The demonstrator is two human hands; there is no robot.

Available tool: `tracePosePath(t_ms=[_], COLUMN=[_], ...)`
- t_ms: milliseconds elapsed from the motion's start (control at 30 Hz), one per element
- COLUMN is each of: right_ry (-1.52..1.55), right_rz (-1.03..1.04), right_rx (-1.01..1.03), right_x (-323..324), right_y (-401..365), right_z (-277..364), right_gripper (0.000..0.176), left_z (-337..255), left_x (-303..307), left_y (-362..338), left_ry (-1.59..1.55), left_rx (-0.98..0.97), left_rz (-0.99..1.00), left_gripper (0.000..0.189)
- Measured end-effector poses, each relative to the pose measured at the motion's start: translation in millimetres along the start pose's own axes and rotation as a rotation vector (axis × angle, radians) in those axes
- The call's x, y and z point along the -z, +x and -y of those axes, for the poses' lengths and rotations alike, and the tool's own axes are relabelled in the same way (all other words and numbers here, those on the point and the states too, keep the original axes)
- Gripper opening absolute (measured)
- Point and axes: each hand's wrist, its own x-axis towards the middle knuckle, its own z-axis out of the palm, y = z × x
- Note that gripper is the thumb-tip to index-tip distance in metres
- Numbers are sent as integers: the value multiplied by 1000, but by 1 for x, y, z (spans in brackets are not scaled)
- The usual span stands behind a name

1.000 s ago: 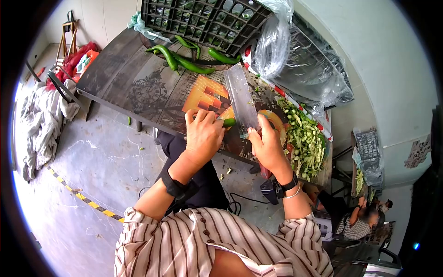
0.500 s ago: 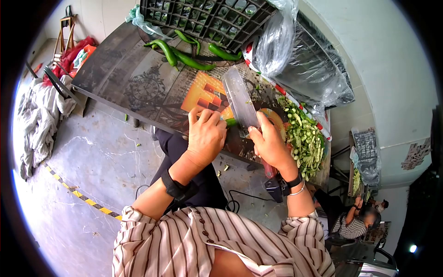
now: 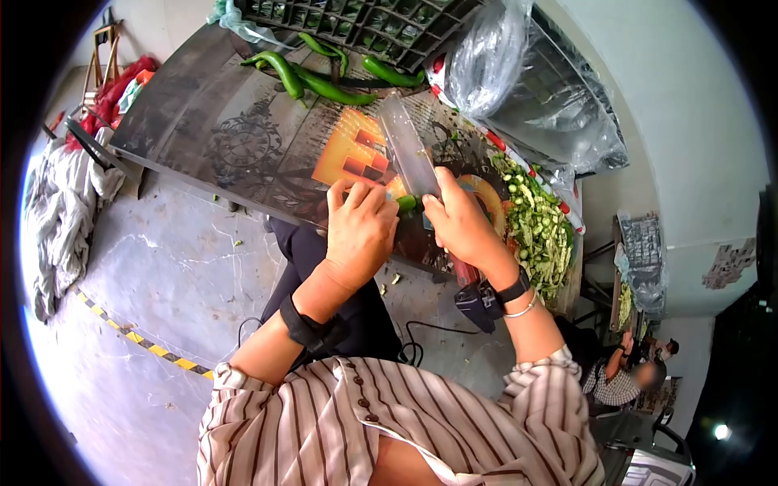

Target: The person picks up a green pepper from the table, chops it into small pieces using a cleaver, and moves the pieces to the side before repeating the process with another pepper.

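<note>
My left hand [image 3: 362,223] is closed on a green chili pepper [image 3: 407,203], whose cut end sticks out past the curled fingers over the near edge of the table [image 3: 186,121]. Most of the pepper is hidden under the hand. Wrapped around a broad cleaver [image 3: 408,150], my right hand [image 3: 470,217] holds the blade just right of the pepper's end, pointing away from me. A reddish handle [image 3: 463,271] shows below this hand. Chopped green pepper pieces [image 3: 535,231] lie heaped to the right. Several whole green chili peppers [image 3: 332,89] rest at the far side.
A black plastic crate [image 3: 356,24] of green peppers stands at the back. Beside it is a bin covered in clear plastic [image 3: 559,113]. White cloth [image 3: 65,219] lies on the floor at left. Another person [image 3: 620,381] sits at the lower right, near another worktable.
The cleaver and my right hand have shifted slightly up and left, and more of the pepper's cut end shows beside the blade. My left hand keeps its grip. The view has shifted a little.
</note>
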Motion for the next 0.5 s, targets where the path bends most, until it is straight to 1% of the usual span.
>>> tracePosePath(t_ms=[67, 133, 200, 267, 300, 333, 400, 500], right_ry=[-37, 221, 241, 443, 432, 445, 268, 440], right_rz=[-15, -22, -56, -51, -79, -147, -302, -461], right_rx=[-26, -187, -145, -233, -235, -262, -236, -282], right_x=[-3, 3, 2, 7, 13, 15, 25, 46], right_y=[2, -1, -7, -15, -21, -26, -37, -58], right_z=[-6, 8, -12, -21, -21, -36, -61, -58], right_gripper=[28, 26, 23, 21, 20, 23, 21, 14], left_z=[3, 5, 4, 9, 12, 15, 23, 27], left_x=[0, -1, 0, -1, 0, 1, 2, 2], left_y=[-2, -3, -3, -2, -3, -3, 2, 11], left_ry=[-19, -45, -23, -58, -93, -87, -116, -95], left_rx=[15, 16, 7, -30, -59, -49, -194, -239], left_rz=[-11, -26, -6, -17, -16, -21, 35, 32], left_gripper=[23, 23, 22, 21, 20, 20, 21, 25])
